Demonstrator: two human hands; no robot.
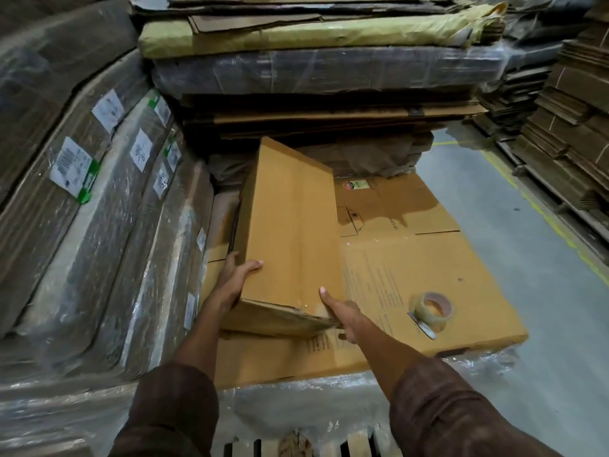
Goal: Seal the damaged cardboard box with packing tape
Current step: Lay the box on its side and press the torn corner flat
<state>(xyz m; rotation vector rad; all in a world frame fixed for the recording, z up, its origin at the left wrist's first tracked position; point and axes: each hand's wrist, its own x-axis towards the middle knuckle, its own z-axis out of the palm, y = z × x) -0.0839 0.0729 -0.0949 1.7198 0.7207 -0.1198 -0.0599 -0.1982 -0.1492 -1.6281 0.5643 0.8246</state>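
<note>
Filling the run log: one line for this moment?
left hand grips box | right hand grips box | tape roll untouched | unsealed

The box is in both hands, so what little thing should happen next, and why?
Probably set the box flat, then free the right hand to reach for the tape roll. Both hands, the left hand too, grip the box's near end, its torn edge shows, and the tape lies untouched to the right.

left hand (235,281) gripping, thumb on top; right hand (342,316) gripping, thumb raised.
</note>
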